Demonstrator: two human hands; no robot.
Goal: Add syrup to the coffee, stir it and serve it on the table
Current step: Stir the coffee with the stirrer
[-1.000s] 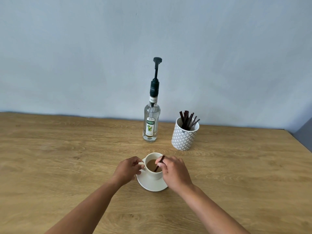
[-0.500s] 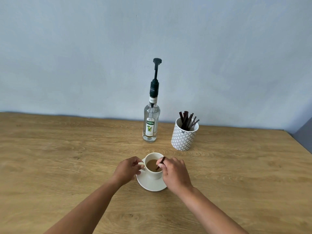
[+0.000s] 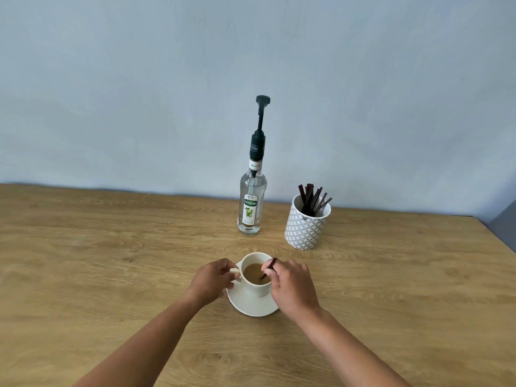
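Observation:
A white cup (image 3: 255, 287) of light brown coffee stands on a white saucer (image 3: 251, 305) in the middle of the wooden table (image 3: 111, 261). My left hand (image 3: 210, 282) pinches the cup's handle on its left side. My right hand (image 3: 293, 286) holds a dark brown stir stick (image 3: 268, 268) whose lower end dips into the coffee. Behind the cup stands a clear syrup bottle (image 3: 250, 205) with a tall dark pump, untouched.
A white patterned holder (image 3: 305, 227) with several dark stir sticks stands right of the bottle. A pale blue wall runs along the table's far edge. The table's right edge slants at the far right.
The stir stick has shifted slightly inside the cup with my right hand. My left hand stays on the handle.

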